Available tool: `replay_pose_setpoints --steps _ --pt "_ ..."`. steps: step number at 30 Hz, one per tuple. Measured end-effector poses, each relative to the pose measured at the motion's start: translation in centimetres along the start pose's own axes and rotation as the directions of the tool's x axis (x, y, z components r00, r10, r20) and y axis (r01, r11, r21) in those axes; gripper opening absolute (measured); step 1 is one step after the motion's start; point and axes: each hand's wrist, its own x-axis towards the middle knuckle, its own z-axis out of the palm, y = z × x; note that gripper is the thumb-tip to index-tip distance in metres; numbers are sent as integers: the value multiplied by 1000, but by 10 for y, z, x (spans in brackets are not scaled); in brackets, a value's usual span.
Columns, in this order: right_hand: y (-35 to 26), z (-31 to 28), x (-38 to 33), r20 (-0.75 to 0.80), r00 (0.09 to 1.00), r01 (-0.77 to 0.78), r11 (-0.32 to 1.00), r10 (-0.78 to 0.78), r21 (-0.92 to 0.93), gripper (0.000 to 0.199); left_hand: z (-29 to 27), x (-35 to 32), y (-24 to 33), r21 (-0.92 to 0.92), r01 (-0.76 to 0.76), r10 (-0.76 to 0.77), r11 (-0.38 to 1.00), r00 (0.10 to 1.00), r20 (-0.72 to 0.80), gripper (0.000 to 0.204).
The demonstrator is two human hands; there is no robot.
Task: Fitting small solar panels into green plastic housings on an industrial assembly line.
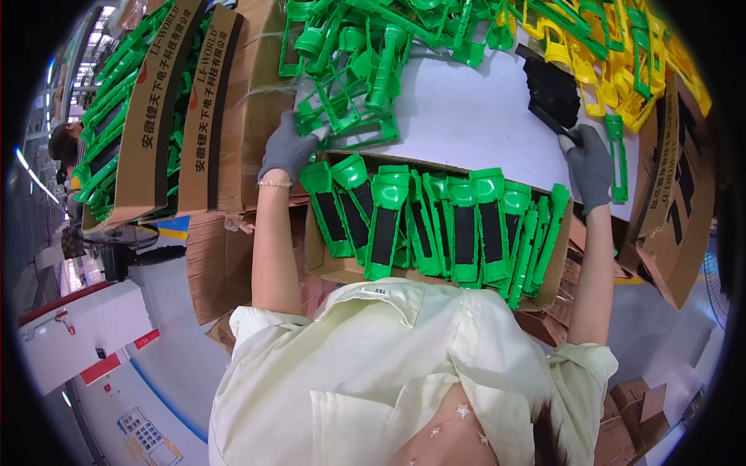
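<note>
From the person's head [536, 435], a fisheye camera is looking steeply down, showing the shirt [373, 357] up close, catching the left hand [289, 147] and right hand [589, 167] farther off, and taking in the table [458, 109] near the top.

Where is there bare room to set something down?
The smooth white tabletop is bare midway, between tangled green plastic frames at left and flat black pieces by the grey-gloved right hand. Crowded: its far right, with yellow plastic frames, and the near brown cardboard box.
</note>
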Motion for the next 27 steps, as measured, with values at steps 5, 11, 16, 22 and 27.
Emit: replay_pose_setpoints --steps 5,11,16,22,27 --pt "7 3 -3 -14 999 -47 998 48 37 27 16 9 37 -148 -284 288 947 958 4 64" --pt "11 2 -6 -10 993 -117 980 120 160 30 54 -4 110 -345 -284 357 895 919 169 57" --pt "22 -9 -21 -26 976 -175 853 216 492 18 20 -43 138 -898 67 456 434 843 284 21" --pt "-59 -55 -45 6 965 -165 590 262 790 18 4 -75 136 -947 214 496 237 812 308 35" --pt "-122 -68 -69 332 940 -315 562 75 765 19 12 -114 147 -906 337 505 256 753 423 34"
